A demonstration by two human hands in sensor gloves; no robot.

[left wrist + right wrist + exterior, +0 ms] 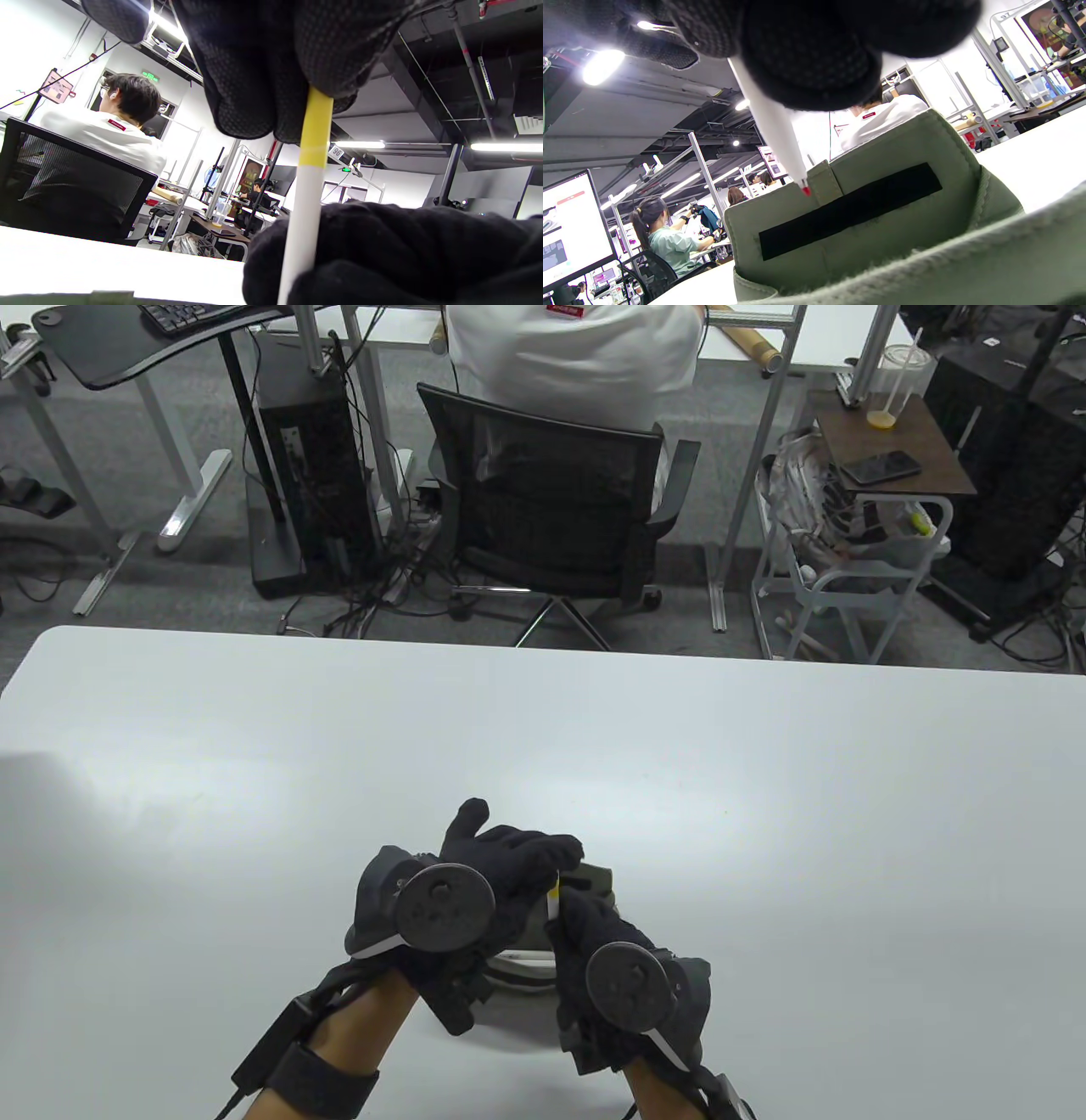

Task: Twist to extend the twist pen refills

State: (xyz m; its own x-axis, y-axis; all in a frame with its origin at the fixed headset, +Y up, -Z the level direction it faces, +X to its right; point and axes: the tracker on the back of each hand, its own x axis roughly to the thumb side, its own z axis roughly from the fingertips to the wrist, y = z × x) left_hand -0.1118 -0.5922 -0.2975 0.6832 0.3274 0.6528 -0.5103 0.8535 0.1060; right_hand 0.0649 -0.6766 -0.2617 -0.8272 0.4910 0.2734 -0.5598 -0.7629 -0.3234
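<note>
Seen from above in the table view: both gloved hands close together low over the white tabletop [254,780], left hand [501,865] and right hand [598,937] meeting on a slim pen [552,899], only a short white-and-yellow sliver of it visible between the fingers. Partly hidden beneath them, a grey-green pouch [594,882] lying on the tabletop. Beyond the far edge, a black mesh chair [551,500] with a seated person in a white shirt [577,356]. Shown more fully in the left wrist view: the pen [307,186] nearly upright, yellow upper section pinched by the left fingers [254,63], white barrel passing down into the right hand [403,254] wrapped around it below. Shown only in the right wrist view: the pen's [774,123] tapered white nose emerging from under the right fingers [810,55], a small red tip exposed at its end, hanging just in front of the pouch [882,203] and its black strip [850,209]; contact between tip and pouch impossible to judge. Left grip closed on the yellow end, right grip closed around the white barrel, pen held clear above the pouch between the two hands.
</note>
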